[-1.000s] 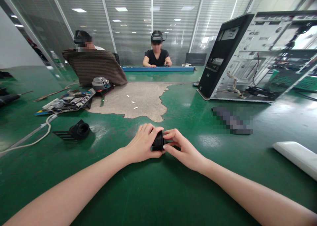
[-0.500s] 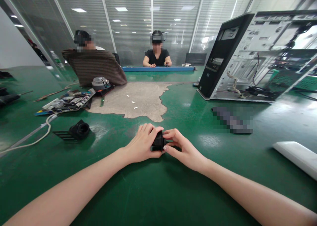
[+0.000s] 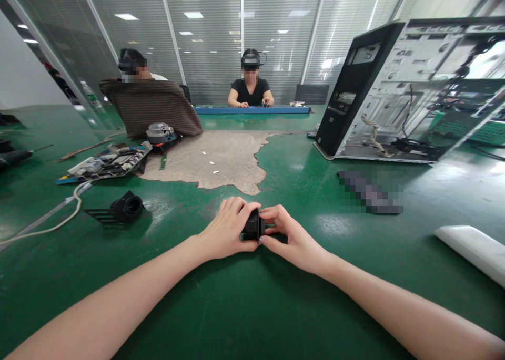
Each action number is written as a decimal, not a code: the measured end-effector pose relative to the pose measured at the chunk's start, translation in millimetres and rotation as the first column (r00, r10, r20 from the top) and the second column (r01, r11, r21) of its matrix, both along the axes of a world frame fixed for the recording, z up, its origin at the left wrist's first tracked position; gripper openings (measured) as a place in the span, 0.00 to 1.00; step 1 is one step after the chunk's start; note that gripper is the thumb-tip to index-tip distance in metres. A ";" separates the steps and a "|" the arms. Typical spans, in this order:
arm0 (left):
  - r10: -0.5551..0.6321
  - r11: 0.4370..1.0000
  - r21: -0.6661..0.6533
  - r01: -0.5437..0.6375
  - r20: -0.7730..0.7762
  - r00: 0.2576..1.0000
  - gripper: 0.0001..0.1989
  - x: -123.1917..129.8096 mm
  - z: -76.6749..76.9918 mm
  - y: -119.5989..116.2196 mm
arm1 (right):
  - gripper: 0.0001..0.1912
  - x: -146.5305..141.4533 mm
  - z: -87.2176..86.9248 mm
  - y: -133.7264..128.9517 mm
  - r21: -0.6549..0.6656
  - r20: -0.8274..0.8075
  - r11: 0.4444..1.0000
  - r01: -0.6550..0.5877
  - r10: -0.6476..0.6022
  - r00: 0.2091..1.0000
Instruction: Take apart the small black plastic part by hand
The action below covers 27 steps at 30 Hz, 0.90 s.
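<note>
Your left hand (image 3: pixel 226 231) clasps the black part (image 3: pixel 251 226), right hand (image 3: pixel 291 236) pinching its three-o'clock side: seemingly mid-job, not yet released!

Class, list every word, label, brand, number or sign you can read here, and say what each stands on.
"hp": round badge on the black front panel of the computer case.
Too small to read: the light mark low on that panel; any print on the circuit board.
Too blurred: the bottle's label.
No text visible: the held black part.
</note>
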<state>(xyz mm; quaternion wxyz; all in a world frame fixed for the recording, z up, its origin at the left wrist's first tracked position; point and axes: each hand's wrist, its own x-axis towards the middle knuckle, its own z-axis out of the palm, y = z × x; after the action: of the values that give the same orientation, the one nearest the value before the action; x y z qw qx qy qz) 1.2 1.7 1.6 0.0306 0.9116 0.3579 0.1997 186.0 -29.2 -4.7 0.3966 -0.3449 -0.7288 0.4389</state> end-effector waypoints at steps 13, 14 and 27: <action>0.008 1.000 -0.002 -0.008 0.008 1.000 0.31 0.8 0.2 -0.2 | 0.16 -0.2 -0.1 1.2 -0.044 -0.004 0.999 -0.012 0.012 1.000; 0.008 1.000 -0.001 -0.008 0.002 1.000 0.31 0.7 0.3 -0.3 | 0.16 0.1 0.1 0.6 -0.025 0.001 1.000 -0.009 0.009 1.000; 0.004 1.000 -0.016 -0.004 0.021 1.000 0.31 0.1 0.8 -0.7 | 0.18 -0.5 0.0 0.2 -0.037 0.022 0.999 0.005 -0.004 1.000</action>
<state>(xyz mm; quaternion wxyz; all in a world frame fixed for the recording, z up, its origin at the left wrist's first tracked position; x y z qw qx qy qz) 1.4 1.0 2.4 0.0414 0.9085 0.3609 0.2064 185.6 -29.0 -4.6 0.3829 -0.3588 -0.7241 0.4477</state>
